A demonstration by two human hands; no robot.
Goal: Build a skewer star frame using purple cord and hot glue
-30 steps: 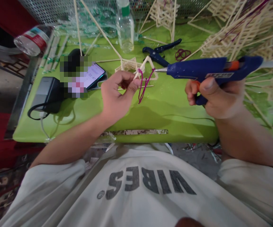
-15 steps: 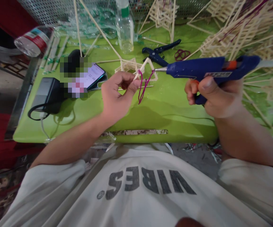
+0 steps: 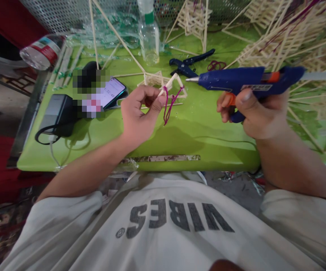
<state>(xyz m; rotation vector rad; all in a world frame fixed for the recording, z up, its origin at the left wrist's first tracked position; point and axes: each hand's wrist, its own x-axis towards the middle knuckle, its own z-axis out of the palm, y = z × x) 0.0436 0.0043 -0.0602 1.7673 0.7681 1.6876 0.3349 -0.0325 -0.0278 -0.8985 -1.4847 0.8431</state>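
Between thumb and fingers, my left hand pinches a small frame of pale wooden sticks at its left corner. A purple cord is tied to the frame and hangs down in a loop. My right hand is wrapped round the handle of a blue glue gun, fingers by its orange trigger. The gun's metal nozzle points left, a little apart from the frame's right side. Behind the frame, another stick piece rests on the green table.
Dark blue cutters and a purple cord bundle lie behind the gun. A clear bottle stands at the back. On the left are a phone and a power bank with a cable. Stick structures crowd the right.
The glue gun's nozzle has drawn back slightly from the frame's corner, where it was touching or very close. My left hand still holds the frame in nearly the same place.
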